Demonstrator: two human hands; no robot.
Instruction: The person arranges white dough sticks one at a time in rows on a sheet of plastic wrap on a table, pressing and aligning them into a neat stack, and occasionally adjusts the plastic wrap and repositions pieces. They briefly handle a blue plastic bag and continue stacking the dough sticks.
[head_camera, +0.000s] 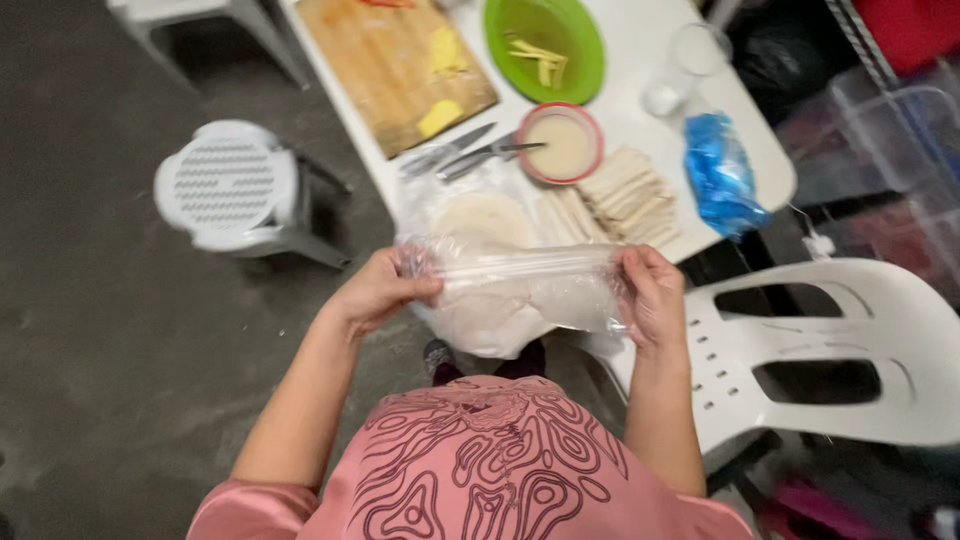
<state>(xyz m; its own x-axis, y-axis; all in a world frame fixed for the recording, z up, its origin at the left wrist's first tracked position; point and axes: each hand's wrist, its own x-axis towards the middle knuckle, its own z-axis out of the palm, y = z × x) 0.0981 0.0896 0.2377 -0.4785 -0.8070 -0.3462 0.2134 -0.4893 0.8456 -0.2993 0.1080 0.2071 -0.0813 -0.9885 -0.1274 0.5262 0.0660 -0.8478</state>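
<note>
Holding is shared between both hands: a clear plastic bag (515, 295) of pale round wrappers is gripped at its two upper corners, the left hand (378, 290) closed on the left corner, the right hand (652, 295) closed on the right corner. The bag is suspended in the air between the hands, just off the near edge of the white table (640, 40), above the lap. Its long axis is laid side to side along the stretched top edge, from one grip to the other, with the bulk of the contents sagging below. Neither hand is seen to be nearer; each is in contact with its own end. Beyond the bag, on the table, are noted a flat stack of wrappers (480, 220), a row of rolled pieces (625, 195), a small red-rimmed bowl (560, 143), a green plate (545, 45), a wooden cutting board (395, 65), knives (465, 152) and a blue bag (722, 180). A white chair (850, 350) stands to the right, a white stool (235, 190) to the left
</note>
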